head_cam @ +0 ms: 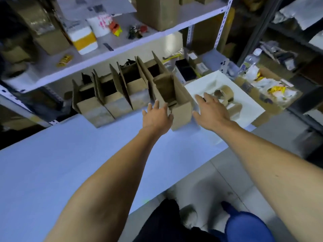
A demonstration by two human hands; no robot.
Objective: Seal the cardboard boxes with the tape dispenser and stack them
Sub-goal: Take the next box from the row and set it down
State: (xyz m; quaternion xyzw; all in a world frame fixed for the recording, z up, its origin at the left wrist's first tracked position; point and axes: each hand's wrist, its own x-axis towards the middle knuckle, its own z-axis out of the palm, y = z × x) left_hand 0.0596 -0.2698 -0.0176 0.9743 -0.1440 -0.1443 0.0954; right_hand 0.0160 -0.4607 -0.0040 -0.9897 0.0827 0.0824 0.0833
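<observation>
Presently, I found both hands reaching toward the nearest cardboard box, the rightmost of a row of four open boxes standing at the back of the worktop. My left hand was spread wide, fingers straight, at the box's left wall; I could not tell whether it touched. My right hand was likewise spread and held nothing, just beside the box's right wall and over the edge of a white tray. Brown tape rolls lay in that tray; whether a dispenser was among them I could not tell. All flaps stood up, nothing sealed, nothing stacked. In my judgement the risks were these: the tall, narrow box could tip if pulled from one side only, its raised flaps could snag the neighbouring box, and the right hand could knock the tray.
</observation>
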